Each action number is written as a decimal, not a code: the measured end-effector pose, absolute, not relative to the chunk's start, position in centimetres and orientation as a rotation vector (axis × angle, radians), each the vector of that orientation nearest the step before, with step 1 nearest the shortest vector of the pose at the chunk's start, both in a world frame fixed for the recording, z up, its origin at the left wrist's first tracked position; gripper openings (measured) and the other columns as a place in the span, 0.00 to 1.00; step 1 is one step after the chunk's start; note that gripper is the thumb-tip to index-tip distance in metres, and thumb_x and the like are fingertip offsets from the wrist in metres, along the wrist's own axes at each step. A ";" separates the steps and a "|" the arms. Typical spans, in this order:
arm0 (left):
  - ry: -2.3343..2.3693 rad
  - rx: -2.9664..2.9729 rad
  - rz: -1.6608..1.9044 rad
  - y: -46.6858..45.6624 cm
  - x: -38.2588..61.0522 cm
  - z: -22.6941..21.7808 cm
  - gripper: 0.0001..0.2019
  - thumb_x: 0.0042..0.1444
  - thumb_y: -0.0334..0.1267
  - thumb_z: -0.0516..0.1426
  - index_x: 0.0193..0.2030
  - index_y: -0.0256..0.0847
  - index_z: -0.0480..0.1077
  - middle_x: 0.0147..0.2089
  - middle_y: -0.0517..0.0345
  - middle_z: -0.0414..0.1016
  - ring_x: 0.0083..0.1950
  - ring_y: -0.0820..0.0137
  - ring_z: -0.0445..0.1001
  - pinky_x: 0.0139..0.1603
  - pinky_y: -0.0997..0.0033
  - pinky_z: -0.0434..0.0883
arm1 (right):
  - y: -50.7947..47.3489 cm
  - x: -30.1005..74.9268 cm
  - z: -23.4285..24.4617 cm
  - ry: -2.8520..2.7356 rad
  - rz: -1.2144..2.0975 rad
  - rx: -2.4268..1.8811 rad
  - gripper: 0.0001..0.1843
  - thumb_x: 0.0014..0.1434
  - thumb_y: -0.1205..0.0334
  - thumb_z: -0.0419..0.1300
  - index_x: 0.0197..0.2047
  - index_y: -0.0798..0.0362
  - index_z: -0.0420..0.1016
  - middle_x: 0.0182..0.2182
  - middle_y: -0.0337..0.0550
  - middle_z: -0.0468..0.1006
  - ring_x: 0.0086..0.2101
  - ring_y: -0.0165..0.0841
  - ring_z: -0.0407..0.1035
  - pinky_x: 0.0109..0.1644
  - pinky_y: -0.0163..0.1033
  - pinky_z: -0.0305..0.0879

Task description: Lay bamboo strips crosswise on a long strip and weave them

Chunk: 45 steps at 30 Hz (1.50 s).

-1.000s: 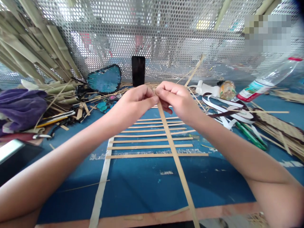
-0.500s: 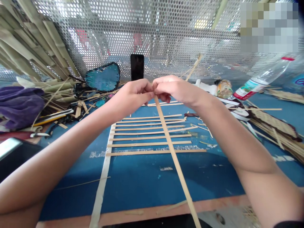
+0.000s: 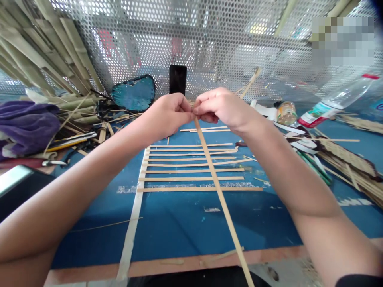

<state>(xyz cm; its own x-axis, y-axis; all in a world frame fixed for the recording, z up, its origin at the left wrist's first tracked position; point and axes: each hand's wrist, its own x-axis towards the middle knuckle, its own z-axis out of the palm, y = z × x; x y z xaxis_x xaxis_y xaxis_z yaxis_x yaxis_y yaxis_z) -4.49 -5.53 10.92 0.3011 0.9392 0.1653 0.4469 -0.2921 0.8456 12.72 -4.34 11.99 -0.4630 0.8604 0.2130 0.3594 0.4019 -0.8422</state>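
Both hands meet near the far side of the blue table, pinching the far end of one long bamboo strip (image 3: 225, 207). My left hand (image 3: 173, 113) is closed on it from the left, thumb against the strip. From the right, my right hand (image 3: 218, 107) grips the same end with bent fingers. The strip slants down toward me and passes the table's near edge. Beneath it, several thinner bamboo strips (image 3: 191, 179) lie crosswise in spaced rows, their left ends on a white tape line (image 3: 131, 231). The very tip of the held strip is hidden by my fingers.
A dark phone (image 3: 177, 79) stands upright against the perforated metal screen (image 3: 134, 44). At left are bamboo poles (image 3: 44, 48), a purple cloth (image 3: 26, 123) and a red-handled knife (image 3: 32, 163). On the right are a plastic bottle (image 3: 338, 101), a jar (image 3: 286, 113) and a woven bamboo piece (image 3: 348, 157).
The view has shifted slightly, so the background sits a little farther right. Both hands still pinch the strip's far end, with the fingers slightly adjusted.
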 end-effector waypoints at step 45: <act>0.931 2.016 0.941 -5.3 -5.8 11.1 0.12 0.58 0.35 0.60 0.26 0.41 0.63 0.19 0.66 0.57 0.19 0.79 0.53 0.21 0.72 0.48 | -3.6 13.0 10.2 -1.844 1.378 -0.774 0.08 0.59 0.65 0.52 0.27 0.51 0.61 0.17 0.33 0.62 0.18 0.24 0.52 0.20 0.32 0.47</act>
<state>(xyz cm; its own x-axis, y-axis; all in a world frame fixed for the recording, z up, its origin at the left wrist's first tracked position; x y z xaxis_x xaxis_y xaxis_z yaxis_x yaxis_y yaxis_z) -5.85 -5.35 11.13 0.4746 0.8231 0.3119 0.3030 -0.4855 0.8200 13.03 -3.57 10.23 -0.5784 0.7960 0.1787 0.0541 0.2561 -0.9651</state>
